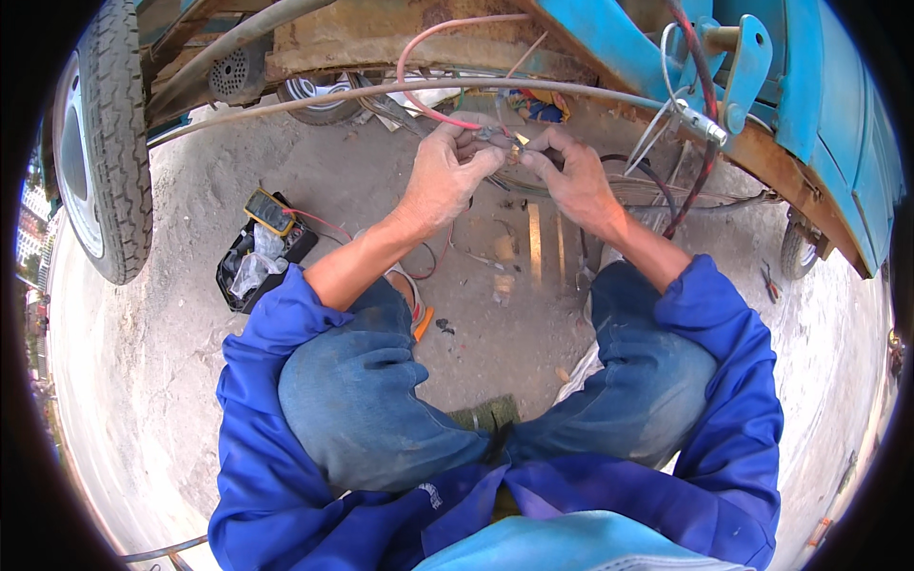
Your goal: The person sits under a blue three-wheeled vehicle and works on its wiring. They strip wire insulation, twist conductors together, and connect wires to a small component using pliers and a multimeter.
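At the far side, by the blue frame (pixel 619 43), the red cable (pixel 401 71) is right at my fingertips: comes from far, loops round to the left, then its last bit runs rightward, approx. straight across, ending btwn both hands. L hand (pixel 443 181) is nearer, thumb & fingers clamped on it close to the end; R hand (pixel 576 186) is just beside, to the right, fingertips drawn in close, but can't tell if they pinch a strand, too small. All held up off the ground (pixel 190 333), which is grey & dusty. Room: black tray (pixel 305 243) w/ yellow multimeter (pixel 269 211) to the left, big wheel (pixel 119 143) far left, pliers (pixel 771 284) well apart, right.
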The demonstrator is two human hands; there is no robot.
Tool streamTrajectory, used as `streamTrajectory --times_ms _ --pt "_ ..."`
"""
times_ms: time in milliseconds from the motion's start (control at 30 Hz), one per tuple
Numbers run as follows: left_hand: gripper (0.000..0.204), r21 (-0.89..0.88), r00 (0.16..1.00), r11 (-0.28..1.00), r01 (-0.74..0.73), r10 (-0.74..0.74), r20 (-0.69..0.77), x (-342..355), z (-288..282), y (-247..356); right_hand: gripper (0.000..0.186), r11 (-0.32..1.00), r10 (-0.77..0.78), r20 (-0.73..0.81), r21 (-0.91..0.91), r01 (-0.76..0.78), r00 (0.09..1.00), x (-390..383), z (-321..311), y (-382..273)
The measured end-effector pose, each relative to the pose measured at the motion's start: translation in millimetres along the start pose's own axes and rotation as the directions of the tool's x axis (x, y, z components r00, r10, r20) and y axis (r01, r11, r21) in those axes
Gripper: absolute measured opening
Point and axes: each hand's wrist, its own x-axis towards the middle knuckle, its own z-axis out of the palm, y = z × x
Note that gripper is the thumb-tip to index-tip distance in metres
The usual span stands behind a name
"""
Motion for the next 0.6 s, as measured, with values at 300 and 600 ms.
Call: streamTrajectory --times_ms 300,600 --pt "0.03 0.279 0.992 0.96 0.027 0.01 -0.129 -0.4 14.4 22.1 0.024 0.993 0.121 0.04 0.005 -0.122 0.992 0.2 -3.8 -5.5" --pt "0.023 0.261 1.0 0.965 -0.017 0.022 -0.018 0.7 7.6 14.0 0.015 0.989 0.092 0.017 0.113 -0.093 0.996 -3.0 -1.4 -1.6"
